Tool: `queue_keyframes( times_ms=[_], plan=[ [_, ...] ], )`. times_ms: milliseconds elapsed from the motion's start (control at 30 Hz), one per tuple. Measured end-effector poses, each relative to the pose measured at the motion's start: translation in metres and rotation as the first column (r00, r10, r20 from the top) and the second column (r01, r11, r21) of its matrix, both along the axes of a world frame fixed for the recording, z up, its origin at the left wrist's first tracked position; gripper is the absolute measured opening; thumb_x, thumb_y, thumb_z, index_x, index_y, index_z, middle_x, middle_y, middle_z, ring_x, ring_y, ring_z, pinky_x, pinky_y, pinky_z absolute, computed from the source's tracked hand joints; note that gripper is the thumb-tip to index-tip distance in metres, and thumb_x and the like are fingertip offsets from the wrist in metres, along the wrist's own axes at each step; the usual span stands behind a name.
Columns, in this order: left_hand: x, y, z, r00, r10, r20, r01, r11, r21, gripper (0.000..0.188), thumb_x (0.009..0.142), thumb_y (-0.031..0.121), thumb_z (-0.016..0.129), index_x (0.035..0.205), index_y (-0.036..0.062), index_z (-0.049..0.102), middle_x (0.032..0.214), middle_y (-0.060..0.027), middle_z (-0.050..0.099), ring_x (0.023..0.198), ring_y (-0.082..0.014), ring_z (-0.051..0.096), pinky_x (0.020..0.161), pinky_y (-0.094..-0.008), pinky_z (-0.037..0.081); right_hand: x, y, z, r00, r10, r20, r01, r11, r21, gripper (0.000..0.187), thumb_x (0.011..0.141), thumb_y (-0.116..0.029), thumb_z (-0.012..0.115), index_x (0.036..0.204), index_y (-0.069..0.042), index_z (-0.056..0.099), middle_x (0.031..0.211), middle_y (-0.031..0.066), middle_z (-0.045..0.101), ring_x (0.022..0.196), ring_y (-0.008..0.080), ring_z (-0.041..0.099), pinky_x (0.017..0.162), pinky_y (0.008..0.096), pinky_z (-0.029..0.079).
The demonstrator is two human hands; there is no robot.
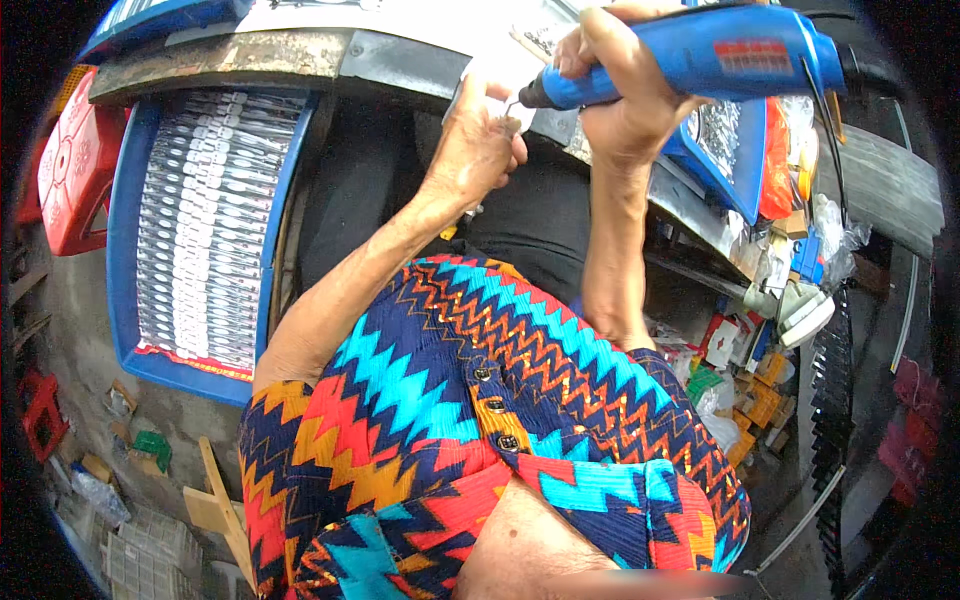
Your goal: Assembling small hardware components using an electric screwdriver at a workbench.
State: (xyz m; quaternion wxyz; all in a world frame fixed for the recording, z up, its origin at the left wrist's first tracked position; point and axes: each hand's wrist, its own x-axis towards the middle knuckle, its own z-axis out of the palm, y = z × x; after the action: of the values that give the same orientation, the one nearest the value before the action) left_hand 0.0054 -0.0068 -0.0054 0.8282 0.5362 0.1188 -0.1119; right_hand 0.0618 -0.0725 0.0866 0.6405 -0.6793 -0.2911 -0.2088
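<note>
My right hand [625, 85] is wrapped round a blue corded power tool [715, 55] with a black tapered nose. The tool lies almost level, its nose pointing left. At its end a thin metal bit [512, 100] reaches the fingers of my left hand [475, 140]. Those fingers are pinched together beside the bit, against a small pale piece that glare and the fingers partly hide; its kind does not show. Both hands are above the near edge of the workbench [400, 65].
At left, a blue tray [190, 375] holds many rows of small metal-and-white parts. Another blue tray [745, 190] stands at right. A red plastic stool [75, 170] is at far left. Yellow blocks [765, 400] and plastic scraps clutter the right floor. A black cable [825, 130] hangs from the tool.
</note>
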Motion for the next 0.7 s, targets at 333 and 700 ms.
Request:
queue_keyframes(
  times_ms=[333, 700],
  plan=[
    [0.003, -0.004, -0.009, 0.995, 0.041, 0.087, -0.034, 0.996, -0.079, 0.033, 0.085, 0.012, 0.046, 0.114, 0.0102, 0.029, 0.061, -0.0062, 0.049, 0.042, -0.0078, 0.038, 0.034, -0.0194, 0.027, 0.003, -0.017, -0.004, 0.967, 0.219, -0.128, -0.192, 0.962, 0.196, 0.013, 0.073, 0.002, 0.057, 0.084, 0.006, 0.052, 0.058, 0.0098, 0.050, 0.048, 0.0188, 0.051, 0.051, 0.0307, 0.045],
    [-0.008, 0.015, 0.004, 0.991, -0.042, 0.126, 0.090, 0.909, -0.407, 0.028, 0.089, 0.018, 0.046, 0.112, 0.0125, 0.030, 0.059, -0.0084, 0.046, 0.040, -0.0045, 0.033, 0.034, -0.0179, 0.026, -0.011, -0.020, -0.001, 0.969, -0.009, -0.245, 0.049, 0.986, 0.158, 0.017, 0.072, 0.004, 0.053, 0.088, 0.004, 0.049, 0.057, 0.0113, 0.049, 0.047, 0.0187, 0.048, 0.052, 0.0321, 0.043]
  ],
)
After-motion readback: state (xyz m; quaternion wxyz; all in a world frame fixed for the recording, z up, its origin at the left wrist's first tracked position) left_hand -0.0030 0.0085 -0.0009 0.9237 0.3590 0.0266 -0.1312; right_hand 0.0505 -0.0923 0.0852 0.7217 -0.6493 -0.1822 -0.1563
